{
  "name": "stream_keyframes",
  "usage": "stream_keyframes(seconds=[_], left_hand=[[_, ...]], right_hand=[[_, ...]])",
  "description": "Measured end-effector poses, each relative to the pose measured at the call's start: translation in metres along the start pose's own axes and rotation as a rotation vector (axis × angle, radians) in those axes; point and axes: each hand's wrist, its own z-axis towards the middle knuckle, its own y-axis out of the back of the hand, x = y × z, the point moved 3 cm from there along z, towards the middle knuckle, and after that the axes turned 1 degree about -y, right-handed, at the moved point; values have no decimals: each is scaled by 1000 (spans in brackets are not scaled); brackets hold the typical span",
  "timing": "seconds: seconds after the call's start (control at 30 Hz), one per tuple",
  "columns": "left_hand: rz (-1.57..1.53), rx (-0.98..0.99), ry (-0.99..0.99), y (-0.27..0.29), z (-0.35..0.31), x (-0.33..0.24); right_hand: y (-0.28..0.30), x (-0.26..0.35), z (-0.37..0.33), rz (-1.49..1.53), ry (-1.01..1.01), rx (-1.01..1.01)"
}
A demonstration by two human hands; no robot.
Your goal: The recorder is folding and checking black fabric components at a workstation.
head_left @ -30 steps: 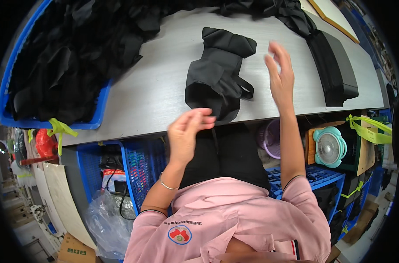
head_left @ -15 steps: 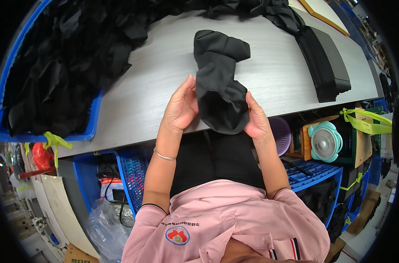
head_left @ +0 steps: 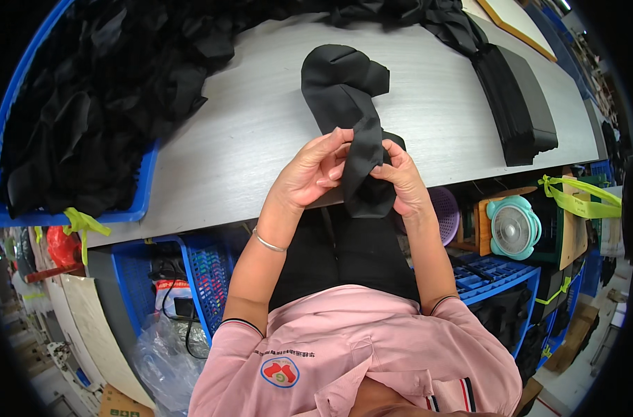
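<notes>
Between my two hands hangs a black fabric piece [head_left: 362, 160], folded and twisted. Its far end curls on the grey table [head_left: 254, 111], and its lower end droops over the table's near edge. My left hand [head_left: 318, 167] pinches the cloth's left edge between thumb and fingers. On the other side, my right hand [head_left: 400, 177] grips the right edge, thumb in front and the other fingers partly hidden behind the cloth. A bracelet sits on my left wrist.
A blue basket [head_left: 146, 187] heaped with black cloth [head_left: 87, 118] stands at the left. A stack of folded black pieces [head_left: 514, 104] lies at the right. Below the table are a small turquoise fan [head_left: 515, 228], a purple basket [head_left: 444, 214] and blue crates [head_left: 209, 278].
My hands have come closer together. The cloth's wide opening has narrowed into a fold, and my left hand has moved right onto its edge.
</notes>
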Motion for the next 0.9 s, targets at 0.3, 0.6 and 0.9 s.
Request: stream_keyframes(seconds=[0.3, 0.6, 0.9], left_hand=[[175, -250, -90, -4, 7, -5], [312, -54, 88, 0, 6, -7], [526, -312, 49, -6, 1, -17]], right_hand=[[-2, 9, 4, -310, 52, 4], [-12, 10, 5, -504, 13, 23], [-23, 5, 12, -779, 95, -29]])
